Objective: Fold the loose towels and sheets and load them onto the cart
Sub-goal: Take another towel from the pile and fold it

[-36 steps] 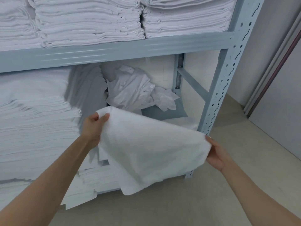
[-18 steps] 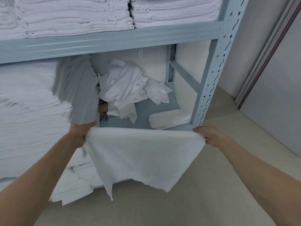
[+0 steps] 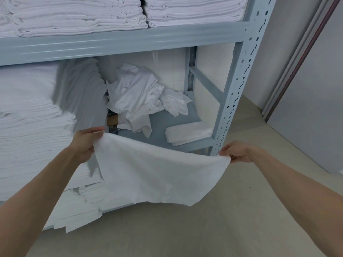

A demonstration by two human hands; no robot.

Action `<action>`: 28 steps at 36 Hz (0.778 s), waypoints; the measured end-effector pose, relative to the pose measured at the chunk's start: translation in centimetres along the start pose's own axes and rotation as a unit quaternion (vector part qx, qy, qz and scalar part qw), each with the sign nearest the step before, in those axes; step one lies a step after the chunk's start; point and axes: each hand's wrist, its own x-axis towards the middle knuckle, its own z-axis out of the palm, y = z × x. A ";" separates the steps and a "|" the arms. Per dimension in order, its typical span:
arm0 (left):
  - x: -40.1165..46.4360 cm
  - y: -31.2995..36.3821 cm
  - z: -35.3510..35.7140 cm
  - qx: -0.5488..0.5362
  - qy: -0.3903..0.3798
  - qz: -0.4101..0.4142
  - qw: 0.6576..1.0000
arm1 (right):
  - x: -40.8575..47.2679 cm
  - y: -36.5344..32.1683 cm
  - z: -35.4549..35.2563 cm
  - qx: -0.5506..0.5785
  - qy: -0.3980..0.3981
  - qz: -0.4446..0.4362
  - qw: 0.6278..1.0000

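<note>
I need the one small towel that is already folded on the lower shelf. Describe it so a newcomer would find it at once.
Start at the grey steel rack's right front upright and look at the lower shelf just left of its foot. There lies the folded towel, a flat white oblong near the shelf's front edge. Unlike the crumpled sheets behind it and the tall stacks at far left, it lies single, neat and alone.

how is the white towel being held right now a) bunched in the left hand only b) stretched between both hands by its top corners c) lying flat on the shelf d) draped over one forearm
b: the left hand and right hand each pinch a top corner of the white terry towel, which hangs spread between them.
</note>
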 end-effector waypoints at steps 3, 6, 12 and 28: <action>-0.1 0.1 -0.1 0.046 0.007 0.020 0.999 | 0.3 0.2 -0.2 0.081 -0.004 -0.026 0.996; 0.1 0.0 -0.4 0.099 0.021 0.030 0.994 | 0.3 0.3 -0.6 0.098 0.016 -0.032 0.995; 0.5 -0.4 -0.1 0.168 0.016 0.038 0.985 | 0.3 0.3 -1.3 0.059 0.034 0.005 0.998; -0.4 -0.4 2.8 0.377 -0.149 0.075 0.911 | -1.0 1.5 -2.7 -0.202 0.036 -0.121 0.971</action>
